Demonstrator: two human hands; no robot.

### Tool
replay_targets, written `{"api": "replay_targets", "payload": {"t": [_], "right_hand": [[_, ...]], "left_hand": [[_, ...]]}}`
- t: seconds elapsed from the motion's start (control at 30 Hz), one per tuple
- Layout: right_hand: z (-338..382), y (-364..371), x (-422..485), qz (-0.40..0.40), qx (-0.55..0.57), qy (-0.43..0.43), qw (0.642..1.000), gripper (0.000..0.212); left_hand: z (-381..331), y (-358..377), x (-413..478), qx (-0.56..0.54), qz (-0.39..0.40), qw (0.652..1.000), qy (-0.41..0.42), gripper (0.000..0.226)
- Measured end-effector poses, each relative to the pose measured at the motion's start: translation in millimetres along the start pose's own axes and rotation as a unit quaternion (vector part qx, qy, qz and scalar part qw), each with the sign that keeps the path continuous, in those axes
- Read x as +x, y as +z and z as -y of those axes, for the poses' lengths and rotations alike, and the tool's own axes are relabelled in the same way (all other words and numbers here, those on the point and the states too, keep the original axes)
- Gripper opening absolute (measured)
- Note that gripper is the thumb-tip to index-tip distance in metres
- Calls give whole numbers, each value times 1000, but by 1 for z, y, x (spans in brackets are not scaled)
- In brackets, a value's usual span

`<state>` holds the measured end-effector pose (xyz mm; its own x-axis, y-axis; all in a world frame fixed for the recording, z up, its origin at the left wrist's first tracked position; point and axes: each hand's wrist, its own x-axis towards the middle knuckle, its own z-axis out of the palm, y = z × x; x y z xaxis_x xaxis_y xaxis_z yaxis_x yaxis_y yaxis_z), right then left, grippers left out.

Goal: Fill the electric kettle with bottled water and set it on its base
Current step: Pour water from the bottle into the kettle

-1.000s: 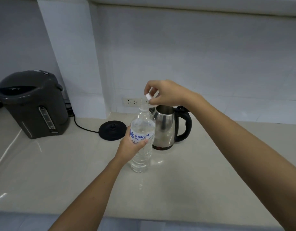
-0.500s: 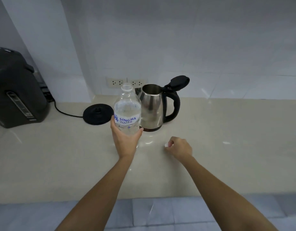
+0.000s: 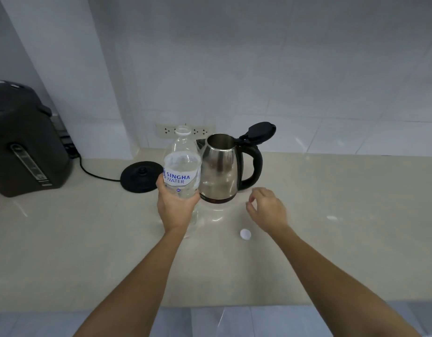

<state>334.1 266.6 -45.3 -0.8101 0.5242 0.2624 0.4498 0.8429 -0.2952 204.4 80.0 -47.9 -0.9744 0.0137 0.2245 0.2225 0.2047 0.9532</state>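
My left hand (image 3: pixel 176 205) grips a clear water bottle (image 3: pixel 182 166) with a white and blue label, upright and uncapped, just left of the kettle. The steel electric kettle (image 3: pixel 220 169) stands on the counter with its black lid (image 3: pixel 260 132) flipped open and its handle to the right. Its round black base (image 3: pixel 140 176) lies to the left, behind the bottle, with a cord running left. The white bottle cap (image 3: pixel 245 234) lies on the counter in front of the kettle. My right hand (image 3: pixel 266 207) hovers above the cap, fingers apart and holding nothing.
A large dark water dispenser (image 3: pixel 25 142) stands at the far left of the beige counter (image 3: pixel 344 227). Wall sockets (image 3: pixel 168 130) sit low on the white tiled wall behind the kettle. The counter's front edge runs across the bottom, with grey floor below.
My right hand carried the cap from the bottle's mouth down to the counter, let it go, and lifted slightly away. The bottle in my left hand has moved closer to the kettle.
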Motion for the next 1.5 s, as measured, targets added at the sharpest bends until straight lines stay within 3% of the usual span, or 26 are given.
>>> {"api": "replay_targets", "payload": {"t": [0.1,0.17,0.23,0.33,0.47,0.87,1.5], "right_hand": [[13,-42,35,-182,-33,-110,977,16],[19,-65,57,-212,-83,-128,965,34],[23,-83,74,-148,-140,-110,973,54],[24,-92,89,-13,-209,-66,976,66],[26,-92,91,85,-193,-18,977,80],[30,-99,95,125,-137,-4,983,89],[27,-100,93,126,-102,2,987,90]], "left_hand": [[-8,-8,12,39,22,999,25,94],[-17,-13,24,79,31,995,43,92],[-29,-18,37,135,45,988,63,93],[-46,-27,55,228,64,967,95,90],[-68,-32,72,329,78,931,136,88],[-93,-35,104,554,106,795,222,86],[-101,-40,111,640,100,718,256,86]]}}
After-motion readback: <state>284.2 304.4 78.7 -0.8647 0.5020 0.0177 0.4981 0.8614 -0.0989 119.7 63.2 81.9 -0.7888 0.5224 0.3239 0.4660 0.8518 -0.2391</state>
